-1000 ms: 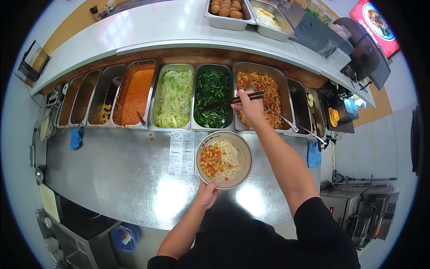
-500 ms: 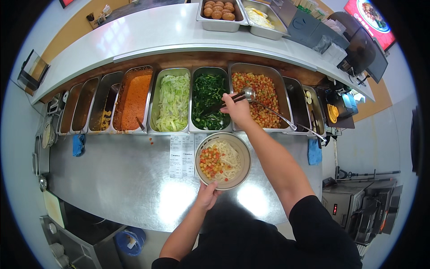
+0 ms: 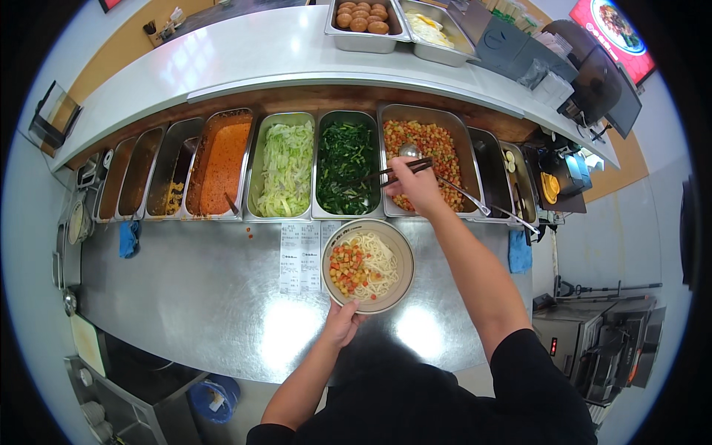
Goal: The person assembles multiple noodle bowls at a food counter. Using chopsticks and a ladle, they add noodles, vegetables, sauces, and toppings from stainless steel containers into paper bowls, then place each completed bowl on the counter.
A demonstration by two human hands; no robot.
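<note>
My left hand point(image 3: 343, 324) grips the near rim of a round bowl point(image 3: 407, 276), its thumb over the edge. Pale noodles point(image 3: 383, 256) lie in the bowl, with diced orange and yellow vegetables point(image 3: 346, 269) on their left side. Closed around dark chopsticks point(image 3: 409, 167), my right hand point(image 3: 415, 187) is over the near left part of the diced-vegetable pan point(image 3: 475, 167). The chopstick tips point left into chopped dark greens point(image 3: 345, 152) in the neighbouring pan. Whether the tips pinch any greens is hard to see.
Left of the greens stand pans of shredded lettuce point(image 3: 285, 167) and orange sauce point(image 3: 223, 163). A ladle point(image 3: 461, 192) rests in the diced vegetables. Paper slips point(image 3: 300, 259) lie left of the bowl. Trays of brown eggs point(image 3: 363, 25) and fried eggs point(image 3: 428, 30) sit on the raised counter.
My right hand has moved right and toward me with the chopsticks, which now lie more level. The left hand and bowl have hardly moved.
</note>
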